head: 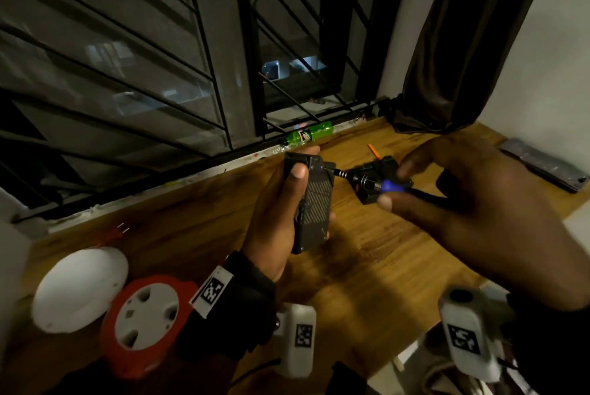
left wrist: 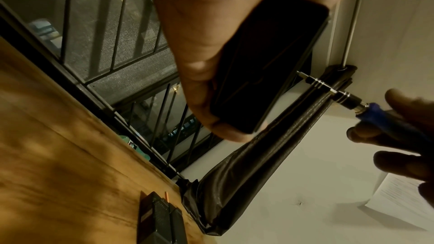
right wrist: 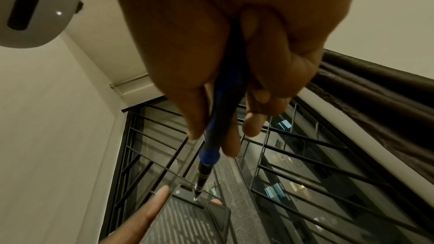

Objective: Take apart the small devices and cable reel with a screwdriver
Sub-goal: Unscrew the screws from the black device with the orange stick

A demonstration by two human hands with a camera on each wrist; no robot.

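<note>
Device: the left hand [head: 281,212] is wrapping around a small dark device [head: 314,203] and holding it up above the table [head: 367,267], ribbed face toward the camera, thumb lying across that face.
Screw: a small bright screw head [right wrist: 195,199] is sitting at the device's top end, beside a slot; the right-wrist view is showing the bit landing on or just at it.
Screwdriver: the right hand [head: 463,203] is pinching a blue-and-black precision screwdriver [head: 388,185] between thumb and fingertips, its metal shaft pointing leftward at the device's upper edge.
Step in hand: judging by this, 1 screw at the top end is being engaged for loosening.
Doing it well: the shaft should be staying in line with the screw's axis while pressing in firmly, since a tiny head is likely to strip if the bit is tilting; the left hand should be bracing against that push.
Risk: a freed screw is likely to drop and roll on the table.
Waiting: another dark device [head: 380,183] is lying on the table behind the screwdriver; the red-and-white cable reel [head: 143,324] is sitting at near left, apparently unopened, beside a white round device [head: 76,289].
Background: a green bottle [head: 309,134] is lying along the window ledge.
</note>
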